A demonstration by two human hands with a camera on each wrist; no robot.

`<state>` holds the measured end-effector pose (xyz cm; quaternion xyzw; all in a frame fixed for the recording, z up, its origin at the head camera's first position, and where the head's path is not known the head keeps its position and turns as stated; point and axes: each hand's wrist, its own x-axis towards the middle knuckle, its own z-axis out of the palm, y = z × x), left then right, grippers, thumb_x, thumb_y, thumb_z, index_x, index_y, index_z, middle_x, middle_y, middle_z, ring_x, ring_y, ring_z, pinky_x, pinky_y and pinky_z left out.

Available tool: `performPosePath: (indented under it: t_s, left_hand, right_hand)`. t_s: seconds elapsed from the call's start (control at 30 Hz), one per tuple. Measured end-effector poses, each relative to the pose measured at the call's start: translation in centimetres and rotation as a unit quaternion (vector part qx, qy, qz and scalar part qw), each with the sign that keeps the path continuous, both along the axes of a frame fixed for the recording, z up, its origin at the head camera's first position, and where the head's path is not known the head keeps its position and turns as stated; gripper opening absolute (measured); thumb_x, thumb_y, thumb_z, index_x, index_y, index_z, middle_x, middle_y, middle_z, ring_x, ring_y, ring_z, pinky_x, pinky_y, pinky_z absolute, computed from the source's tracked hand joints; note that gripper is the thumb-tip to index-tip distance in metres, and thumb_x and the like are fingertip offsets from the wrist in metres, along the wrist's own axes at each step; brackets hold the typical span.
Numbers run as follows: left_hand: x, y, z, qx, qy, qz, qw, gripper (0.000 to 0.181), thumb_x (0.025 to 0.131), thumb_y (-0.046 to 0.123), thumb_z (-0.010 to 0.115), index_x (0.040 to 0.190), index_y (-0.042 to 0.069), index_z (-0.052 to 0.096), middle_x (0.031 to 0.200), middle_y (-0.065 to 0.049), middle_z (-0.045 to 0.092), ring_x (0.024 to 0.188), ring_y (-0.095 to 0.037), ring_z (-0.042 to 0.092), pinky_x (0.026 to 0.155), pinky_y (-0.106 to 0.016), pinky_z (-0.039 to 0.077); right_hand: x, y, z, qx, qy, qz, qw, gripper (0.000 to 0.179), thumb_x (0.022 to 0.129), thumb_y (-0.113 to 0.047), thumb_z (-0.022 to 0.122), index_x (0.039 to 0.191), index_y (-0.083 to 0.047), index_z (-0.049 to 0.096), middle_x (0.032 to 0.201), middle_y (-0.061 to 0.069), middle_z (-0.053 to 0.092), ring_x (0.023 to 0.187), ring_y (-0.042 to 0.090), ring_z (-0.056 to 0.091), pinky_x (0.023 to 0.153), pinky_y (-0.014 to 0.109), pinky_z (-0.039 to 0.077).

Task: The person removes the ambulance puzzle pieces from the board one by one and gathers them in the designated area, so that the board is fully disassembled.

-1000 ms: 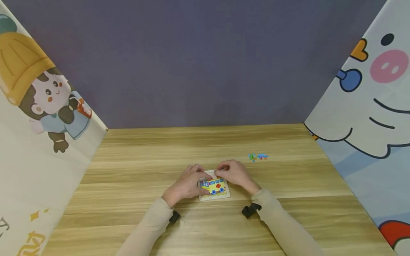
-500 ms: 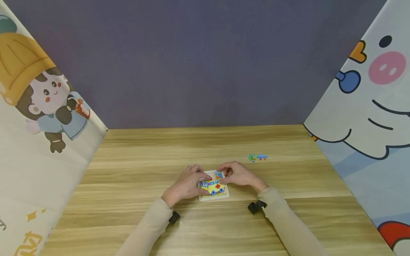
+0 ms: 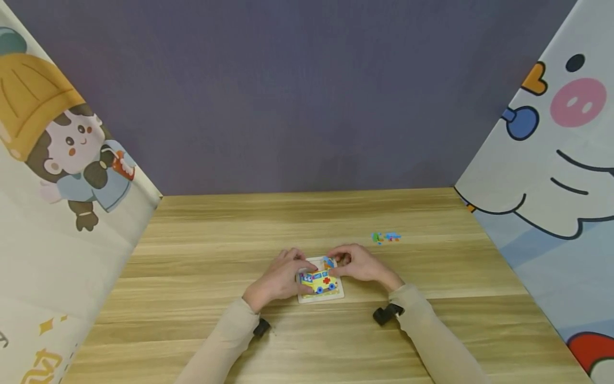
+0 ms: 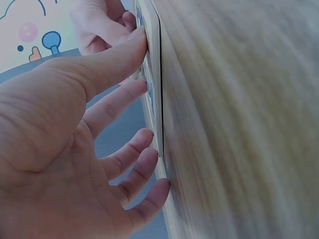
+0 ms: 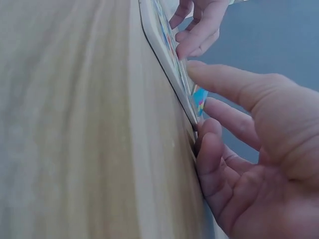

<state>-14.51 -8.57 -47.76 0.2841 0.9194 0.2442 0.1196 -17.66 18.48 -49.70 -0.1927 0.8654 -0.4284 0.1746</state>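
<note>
In the head view, just below and right of centre, the puzzle (image 3: 320,299) lies flat on the table (image 3: 201,320), between your hands. Your left hand (image 3: 283,277) sits at its left side, fingers spread and only loosely bent, thumb and forefinger touching its face rather than gripping. Your right hand (image 3: 362,263) is at the upper-right corner, pinching a blue-and-orange piece (image 3: 328,263) between thumb and forefinger; in the right wrist view, middle right, that piece stands tilted up from the puzzle. The puzzle has a pale, round-cornered border around a yellow ambulance (image 3: 326,280) with blue wheels and a red cross; a pale patch shows along its top. Green and blue loose pieces (image 3: 393,237) lie farther up and right, well apart from your fingers.
</note>
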Motion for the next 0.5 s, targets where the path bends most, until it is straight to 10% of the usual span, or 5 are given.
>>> performPosePath:
  t_s: [0.23,0.5]
  left_hand:
    - [0.0,0.0,0.1,-0.001,0.0,0.004,1.0,0.051,0.086,0.036,0.089,0.133,0.023,0.075,0.141,-0.008,0.057,0.123,-0.028,0.049,0.106,-0.05,0.047]
    - [0.3,0.0,0.2,-0.007,0.005,0.007,0.9999,0.051,0.086,0.037,0.09,0.133,0.023,0.076,0.141,-0.007,0.058,0.122,-0.027,0.049,0.103,-0.049,0.047]
  right_hand:
    - [0.3,0.8,0.1,-0.017,0.007,-0.017,0.9997,0.044,0.091,-0.029,0.086,0.131,-0.014,0.074,0.119,0.009,0.068,0.065,0.01,0.05,0.058,0.022,0.043]
    - [0.3,2.4,-0.2,-0.015,0.012,-0.041,0.999,0.046,0.089,-0.027,0.088,0.131,-0.015,0.074,0.086,0.004,0.068,0.059,0.008,0.048,0.052,0.02,0.038]
